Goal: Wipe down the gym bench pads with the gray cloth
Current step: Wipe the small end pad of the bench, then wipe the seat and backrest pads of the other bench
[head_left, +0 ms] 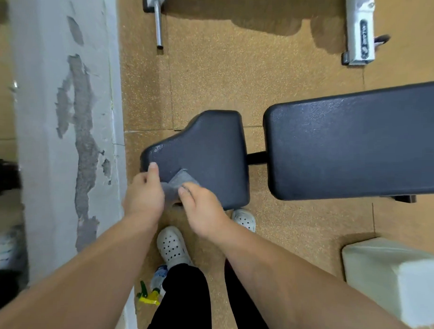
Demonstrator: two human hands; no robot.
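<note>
The gray cloth lies bunched at the near edge of the small dark seat pad. My left hand holds the cloth's left side, its thumb lying on the pad near the narrow end. My right hand pinches the cloth's right side from above. Most of the cloth is hidden under both hands. The long dark back pad stretches off to the right, separated from the seat pad by a gap with a black frame bar.
A peeling white pillar stands close on the left. A spray bottle with a yellow-green trigger sits by my white shoes. A white block is at lower right; white machine frames stand farther away on the tan floor.
</note>
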